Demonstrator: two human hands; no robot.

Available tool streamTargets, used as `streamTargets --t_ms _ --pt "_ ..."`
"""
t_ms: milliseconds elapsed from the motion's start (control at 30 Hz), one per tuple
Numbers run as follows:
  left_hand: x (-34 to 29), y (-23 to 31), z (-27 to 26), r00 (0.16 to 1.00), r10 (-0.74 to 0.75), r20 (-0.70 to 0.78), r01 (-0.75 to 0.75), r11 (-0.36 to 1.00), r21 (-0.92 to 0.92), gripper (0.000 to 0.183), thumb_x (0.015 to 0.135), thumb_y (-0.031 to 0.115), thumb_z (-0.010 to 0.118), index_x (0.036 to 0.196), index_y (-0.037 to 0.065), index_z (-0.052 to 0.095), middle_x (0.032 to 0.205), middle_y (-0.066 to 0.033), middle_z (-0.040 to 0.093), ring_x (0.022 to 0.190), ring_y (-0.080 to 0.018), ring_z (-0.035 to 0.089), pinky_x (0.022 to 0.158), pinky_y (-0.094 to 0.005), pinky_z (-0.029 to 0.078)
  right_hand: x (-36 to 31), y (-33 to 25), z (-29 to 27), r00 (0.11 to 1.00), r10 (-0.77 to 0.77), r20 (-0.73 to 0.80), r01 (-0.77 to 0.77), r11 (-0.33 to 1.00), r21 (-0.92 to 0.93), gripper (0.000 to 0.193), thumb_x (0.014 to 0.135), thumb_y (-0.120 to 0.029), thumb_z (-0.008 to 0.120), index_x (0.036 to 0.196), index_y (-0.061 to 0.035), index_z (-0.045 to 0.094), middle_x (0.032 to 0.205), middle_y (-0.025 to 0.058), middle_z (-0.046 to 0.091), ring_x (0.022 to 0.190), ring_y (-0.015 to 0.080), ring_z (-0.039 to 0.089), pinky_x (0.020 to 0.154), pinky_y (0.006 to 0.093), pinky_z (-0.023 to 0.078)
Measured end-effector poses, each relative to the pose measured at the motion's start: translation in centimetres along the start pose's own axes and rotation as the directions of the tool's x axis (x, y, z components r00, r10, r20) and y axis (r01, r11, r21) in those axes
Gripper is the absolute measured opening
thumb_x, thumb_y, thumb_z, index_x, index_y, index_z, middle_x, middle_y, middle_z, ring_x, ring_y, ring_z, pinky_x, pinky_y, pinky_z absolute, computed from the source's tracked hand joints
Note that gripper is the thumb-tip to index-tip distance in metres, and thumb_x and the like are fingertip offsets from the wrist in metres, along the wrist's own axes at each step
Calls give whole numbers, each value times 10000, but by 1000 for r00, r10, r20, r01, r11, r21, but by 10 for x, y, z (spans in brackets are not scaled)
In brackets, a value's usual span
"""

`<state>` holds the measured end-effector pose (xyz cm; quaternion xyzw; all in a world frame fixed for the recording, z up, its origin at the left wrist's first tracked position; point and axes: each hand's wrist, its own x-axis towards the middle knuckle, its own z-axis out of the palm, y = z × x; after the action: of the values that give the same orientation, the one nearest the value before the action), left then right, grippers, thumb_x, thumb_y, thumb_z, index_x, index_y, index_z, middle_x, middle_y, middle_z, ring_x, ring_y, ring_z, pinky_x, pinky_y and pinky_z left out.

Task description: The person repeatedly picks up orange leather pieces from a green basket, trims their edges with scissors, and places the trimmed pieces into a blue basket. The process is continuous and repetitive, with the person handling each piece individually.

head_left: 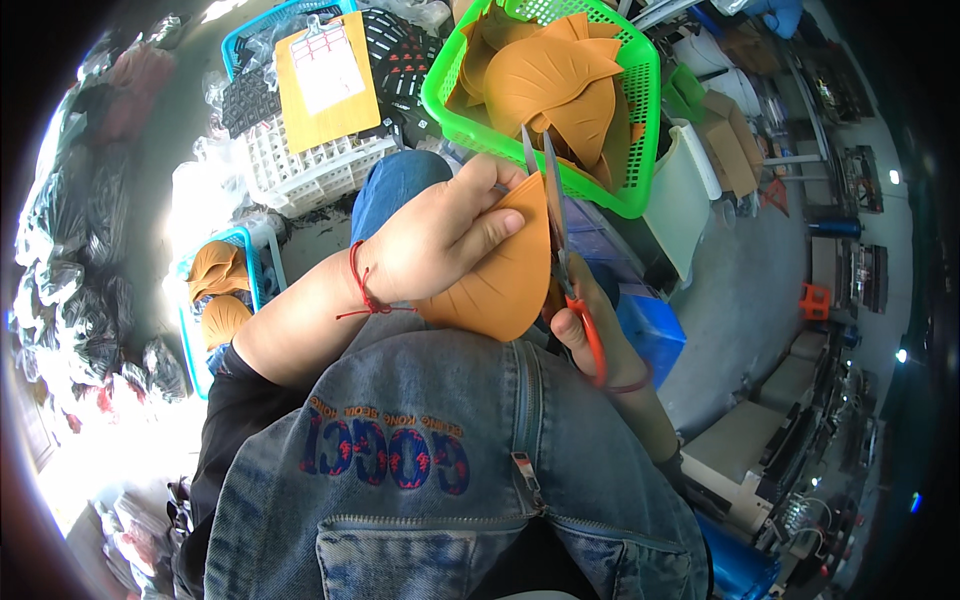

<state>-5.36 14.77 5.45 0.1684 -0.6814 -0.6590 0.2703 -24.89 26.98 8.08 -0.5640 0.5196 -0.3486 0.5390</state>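
My left hand [440, 225] is closed on a tan moulded foam cup [500, 285] with grooved lines, pinching it near its upper tip over my lap. My right hand [592, 305] grips a pair of scissors [586, 335] with orange handles. Their two metal blades point upward and stand apart, close along the cup's right edge and tip. Whether the blades touch the foam, I cannot tell. Just beyond the blades, a green plastic basket [645, 190] holds a heap of similar tan moulded cups [550, 85].
A blue basket [192, 345] at the left holds more tan cups [218, 270]. Ahead on the left, a yellow clipboard [355, 70] with paper lies over a white crate [300, 190]. Bagged goods [95, 230] line the far left. A cardboard box [732, 145] stands right of the green basket.
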Motion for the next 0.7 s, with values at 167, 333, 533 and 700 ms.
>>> streamTargets --t_ms 167,333,533,700 --pt "2 -5 2 999 -34 2 34 996 -85 247 986 133 415 1200 27 350 1013 -76 597 902 -69 552 736 -198 441 -6 12 -1 999 25 -24 -25 1000 14 735 850 -550 564 1271 25 383 1030 40 469 925 107 456 825 262 389" --pt "1 -11 -1 1000 9 -26 -13 990 -139 272 982 149 435 1210 28 348 1048 -81 588 934 -75 547 777 -211 445 -9 28 -7 996 43 -76 -35 994 104 737 865 -555 537 1288 23 364 1051 47 493 960 110 481 831 257 395" --pt "7 -27 13 916 7 -400 -137 945 -297 408 956 162 507 1291 -13 354 1125 -115 581 1023 -134 544 903 -271 431 12 37 4 972 35 -232 34 957 288 599 862 -314 624 1284 22 362 1140 95 520 1021 165 509 896 304 401" --pt "3 -36 28 916 -45 -398 -160 870 -466 444 951 141 511 1317 -21 317 1183 -122 539 1090 -154 513 949 -288 405 20 27 17 935 -195 -297 137 969 -206 468 845 -133 611 1234 36 414 1147 142 535 1044 208 538 907 352 417"
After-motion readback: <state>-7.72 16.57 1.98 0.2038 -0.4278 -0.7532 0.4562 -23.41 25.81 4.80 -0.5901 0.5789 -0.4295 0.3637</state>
